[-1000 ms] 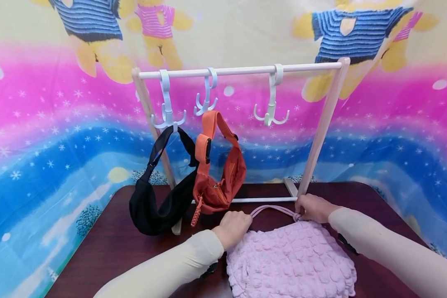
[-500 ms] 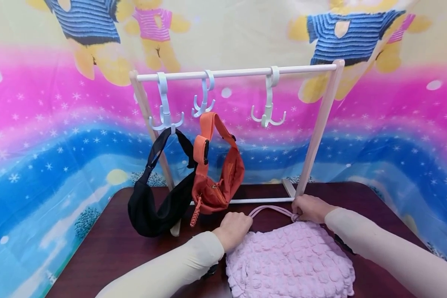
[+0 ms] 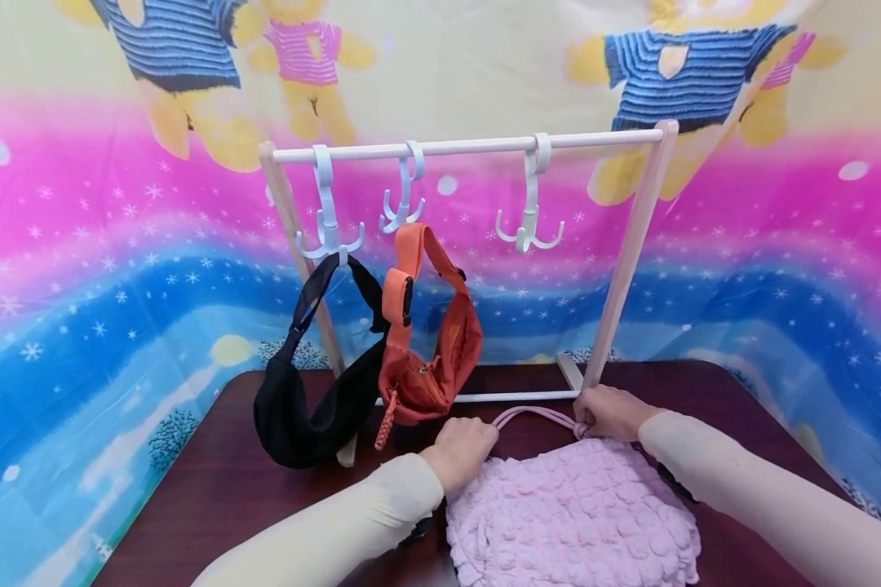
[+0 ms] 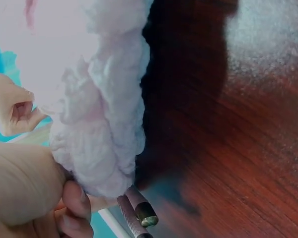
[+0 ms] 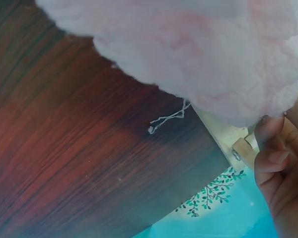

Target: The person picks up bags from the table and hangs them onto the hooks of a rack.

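A pink puckered fabric bag [image 3: 573,514] lies on the dark wooden table [image 3: 191,489] in the head view. Its thin cord handle [image 3: 532,411] arches up from the top edge. My left hand [image 3: 461,452] grips the bag's upper left corner by the cord's end. At the upper right corner, my right hand [image 3: 615,413] pinches the bag beside the cord's knot. Curled fingers [image 4: 74,198] show at the fabric's edge in the left wrist view, near two dark cord ends with metal tips. In the right wrist view, the fingers [image 5: 270,131] meet the bag's corner.
Behind the bag stands a wooden rack [image 3: 477,147] carrying three pronged hooks. From the left hook hangs a black bag [image 3: 301,424]; an orange bag [image 3: 433,375] hangs below the middle one. No bag is on the right hook [image 3: 530,228]. A printed cloth backs the table.
The whole head view has shifted slightly. Both hands keep their grip on the pink bag, and it lies in the same place.
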Motion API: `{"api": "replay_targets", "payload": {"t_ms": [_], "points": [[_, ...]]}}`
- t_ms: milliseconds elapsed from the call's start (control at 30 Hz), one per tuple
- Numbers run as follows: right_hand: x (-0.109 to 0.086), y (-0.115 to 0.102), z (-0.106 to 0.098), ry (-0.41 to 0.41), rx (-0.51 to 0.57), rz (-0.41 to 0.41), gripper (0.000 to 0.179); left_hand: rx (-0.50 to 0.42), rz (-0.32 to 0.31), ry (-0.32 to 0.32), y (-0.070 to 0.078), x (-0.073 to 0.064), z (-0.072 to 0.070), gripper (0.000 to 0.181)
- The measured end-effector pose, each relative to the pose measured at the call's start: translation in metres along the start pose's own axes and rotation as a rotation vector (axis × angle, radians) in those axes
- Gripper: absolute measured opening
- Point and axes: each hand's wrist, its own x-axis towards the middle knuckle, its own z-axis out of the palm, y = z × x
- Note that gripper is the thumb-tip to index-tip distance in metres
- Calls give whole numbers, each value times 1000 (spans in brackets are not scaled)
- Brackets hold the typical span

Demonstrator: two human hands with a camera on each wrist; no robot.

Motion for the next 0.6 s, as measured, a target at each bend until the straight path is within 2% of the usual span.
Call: {"api": "replay_targets", "payload": {"t_ms": [133, 300, 500, 600], "points": [[0, 2, 1, 12, 4, -6, 18, -33, -12, -9, -1, -1, -4, 10], [0, 2, 0, 7, 9, -9, 18, -81, -27, 8, -3, 1, -4, 14], [0, 4, 1, 25, -21, -38, 17, -80, -44, 37, -3, 3, 1, 13], [0, 4, 3, 29, -30, -54, 17, -66, -42, 31, -1, 3, 3, 11]]}}
